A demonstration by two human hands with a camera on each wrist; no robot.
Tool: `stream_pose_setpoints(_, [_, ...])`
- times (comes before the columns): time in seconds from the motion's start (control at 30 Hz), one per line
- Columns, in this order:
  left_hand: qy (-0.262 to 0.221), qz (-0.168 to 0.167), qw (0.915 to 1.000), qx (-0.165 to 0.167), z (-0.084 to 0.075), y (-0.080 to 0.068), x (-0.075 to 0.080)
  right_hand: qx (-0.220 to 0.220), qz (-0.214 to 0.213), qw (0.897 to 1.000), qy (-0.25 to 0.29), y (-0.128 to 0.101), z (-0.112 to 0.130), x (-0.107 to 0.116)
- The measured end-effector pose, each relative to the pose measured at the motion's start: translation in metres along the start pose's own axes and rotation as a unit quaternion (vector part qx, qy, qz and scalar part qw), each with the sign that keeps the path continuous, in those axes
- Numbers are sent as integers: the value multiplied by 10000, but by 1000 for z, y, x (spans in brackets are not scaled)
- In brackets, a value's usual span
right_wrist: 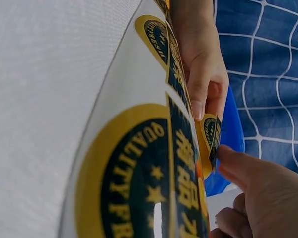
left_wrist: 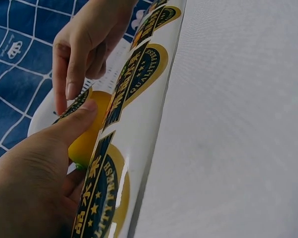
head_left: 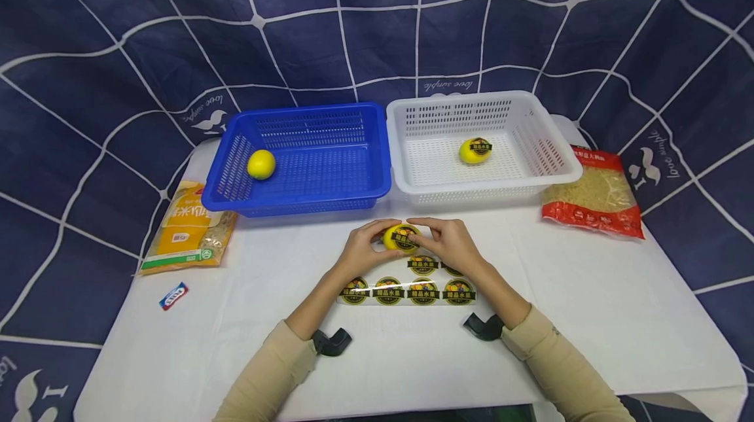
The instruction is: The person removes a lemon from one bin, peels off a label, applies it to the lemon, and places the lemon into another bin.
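At the centre of the head view, both hands meet over a yellow lemon (head_left: 400,237) that sits on the white table (head_left: 589,304), just above a sheet of round fruit stickers (head_left: 406,291). The left hand (head_left: 360,246) grips the lemon from the left side, thumb on top. The right hand (head_left: 450,243) pinches a black and gold sticker (head_left: 406,237) against the fruit's top. The step in hand appears to be labelling; pressing the sticker flat looks like what comes next, since the right wrist view shows its edge lifted.

Toward the upper middle, a blue basket (head_left: 306,199) holds an unlabelled lemon (head_left: 261,164). Beside it, touching, a white basket (head_left: 448,193) holds a stickered lemon (head_left: 476,150). A yellow grain bag (head_left: 188,229) lies at left, a red packet of noodles (head_left: 595,193) at right, and a small wrapper (head_left: 173,296) at lower left. Nothing stands between the hands and either basket.
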State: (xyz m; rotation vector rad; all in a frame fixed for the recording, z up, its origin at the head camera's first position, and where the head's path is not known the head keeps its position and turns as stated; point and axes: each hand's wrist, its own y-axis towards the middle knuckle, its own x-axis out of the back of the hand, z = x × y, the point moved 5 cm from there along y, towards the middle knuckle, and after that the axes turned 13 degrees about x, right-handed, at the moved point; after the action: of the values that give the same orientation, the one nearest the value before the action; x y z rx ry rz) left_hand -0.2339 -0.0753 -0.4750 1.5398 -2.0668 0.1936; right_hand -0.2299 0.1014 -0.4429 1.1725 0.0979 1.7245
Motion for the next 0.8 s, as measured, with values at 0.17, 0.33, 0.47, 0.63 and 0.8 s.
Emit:
stream_pose_setpoints(0.17, [-183,6,9998,45,2,0,0,175,86,9997,155,-2,1,-1])
stream_pose_setpoints(0.33, [-304,30,9995,69,3,0,0,202,312,9993,9,-3,1,-4])
stream_pose_setpoints(0.47, [-339,81,9994,74,-3,-1,1,230,279,9993,-35,-4,1,-4])
stream_pose_setpoints(0.63, [-397,128,9991,40,-24,-6,9,253,204,9995,43,-5,-3,-6])
stream_pose_setpoints(0.8, [-565,145,9982,107,-20,-5,7,217,122,9996,95,-7,-6,-8])
